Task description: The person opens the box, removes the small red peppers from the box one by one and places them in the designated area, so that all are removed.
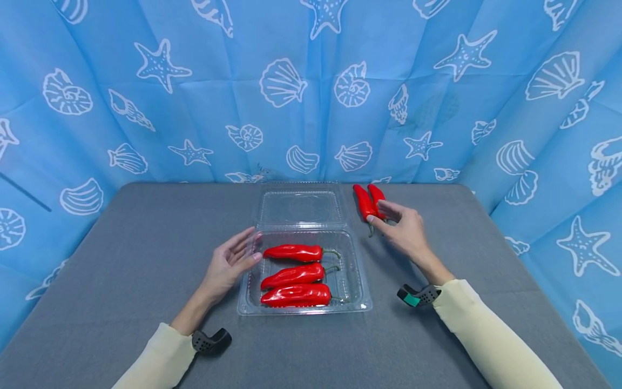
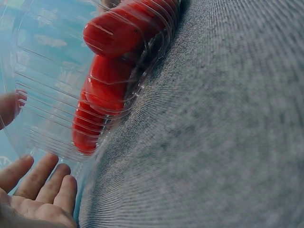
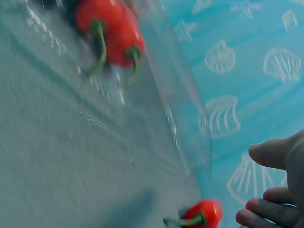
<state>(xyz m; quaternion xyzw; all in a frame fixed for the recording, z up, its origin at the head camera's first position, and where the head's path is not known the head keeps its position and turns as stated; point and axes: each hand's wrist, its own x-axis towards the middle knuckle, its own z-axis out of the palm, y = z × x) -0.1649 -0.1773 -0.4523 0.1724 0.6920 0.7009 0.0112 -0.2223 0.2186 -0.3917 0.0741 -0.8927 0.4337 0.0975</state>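
A clear plastic clamshell box [image 1: 362,286] stands on the table with its lid [image 1: 301,208] folded back. Three red peppers lie side by side in it, the nearest pepper [image 1: 296,295] with its green stem to the right. My left hand [image 1: 228,267] is at the box's left wall, fingers fairly straight and thumb over the rim; whether it presses the plastic I cannot tell. Beyond the box to the right lie two more peppers, a left pepper [image 1: 363,202] and a right pepper [image 1: 376,193]. Right over their stem ends my right hand [image 1: 403,227] reaches, thumb and fingers apart, gripping nothing visible.
A grey cloth [image 1: 160,259] covers the table. A blue curtain [image 1: 209,108] with white shell prints hangs along its far edge. Each wrist wears a dark band, such as the right band [image 1: 419,295].
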